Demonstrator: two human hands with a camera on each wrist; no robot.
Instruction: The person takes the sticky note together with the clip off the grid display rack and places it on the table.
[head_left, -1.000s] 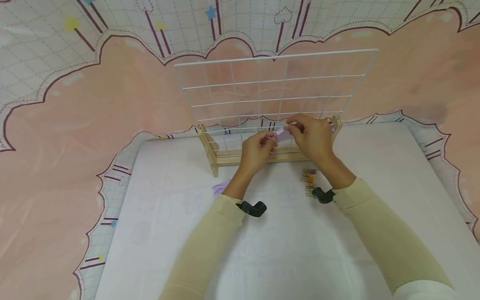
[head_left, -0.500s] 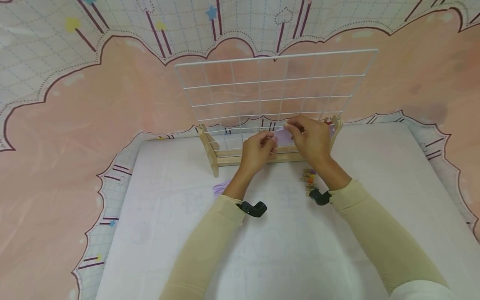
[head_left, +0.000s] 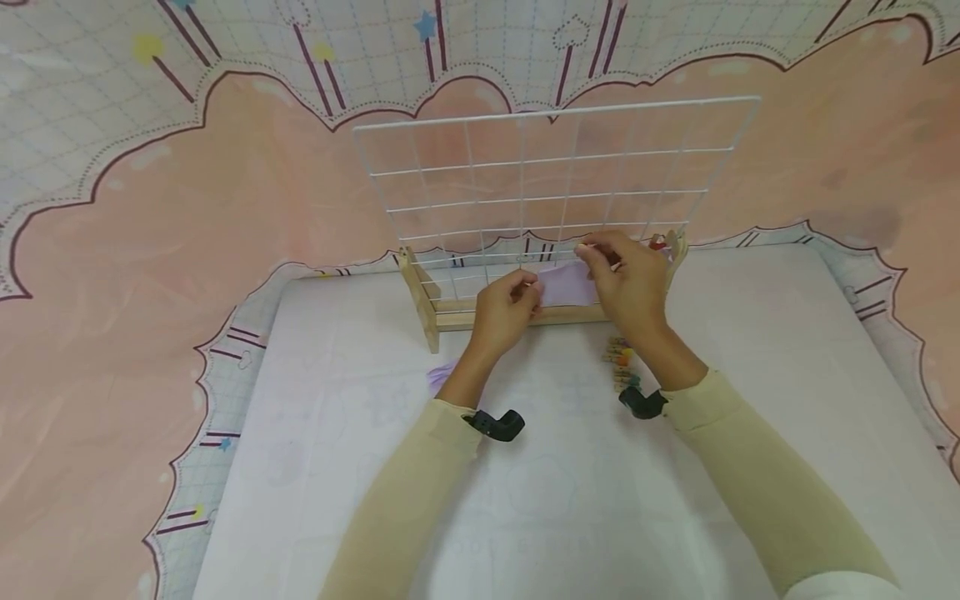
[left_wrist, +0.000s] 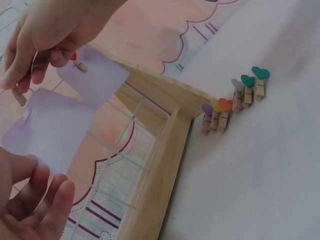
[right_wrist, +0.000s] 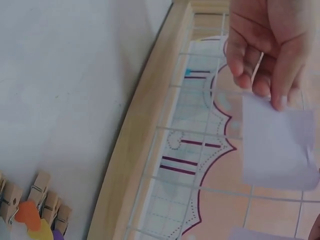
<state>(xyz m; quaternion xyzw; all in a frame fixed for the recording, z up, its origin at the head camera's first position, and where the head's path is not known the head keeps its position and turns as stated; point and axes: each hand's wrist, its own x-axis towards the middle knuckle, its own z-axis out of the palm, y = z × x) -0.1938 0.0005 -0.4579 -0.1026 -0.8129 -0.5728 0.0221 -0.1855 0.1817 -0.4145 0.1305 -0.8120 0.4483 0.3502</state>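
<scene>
My left hand (head_left: 506, 312) pinches the left edge of a square of light purple paper (head_left: 567, 285) lying against the white wire grid (head_left: 551, 200). In the right wrist view, that hand's thumb (right_wrist: 287, 75) lies over the paper's edge. My right hand (head_left: 630, 279) is at the paper's upper right and pinches a small wooden clothespin (left_wrist: 19, 96), best seen in the left wrist view. Beside it, a second purple paper (left_wrist: 95, 75) hangs on the grid under a clothespin with a red heart (left_wrist: 79, 64).
The grid stands in a wooden base (head_left: 562, 315) on the white-covered table (head_left: 555, 500). Several clothespins with coloured hearts (head_left: 621, 362) lie in front of it, near my right wrist. More purple paper (head_left: 440, 377) lies by my left forearm. Patterned cloth (head_left: 300, 183) hangs behind.
The purple paper has come down and now shows flat against the grid. My left hand has shifted slightly down and left with its edge. My right hand stays nearly in place.
</scene>
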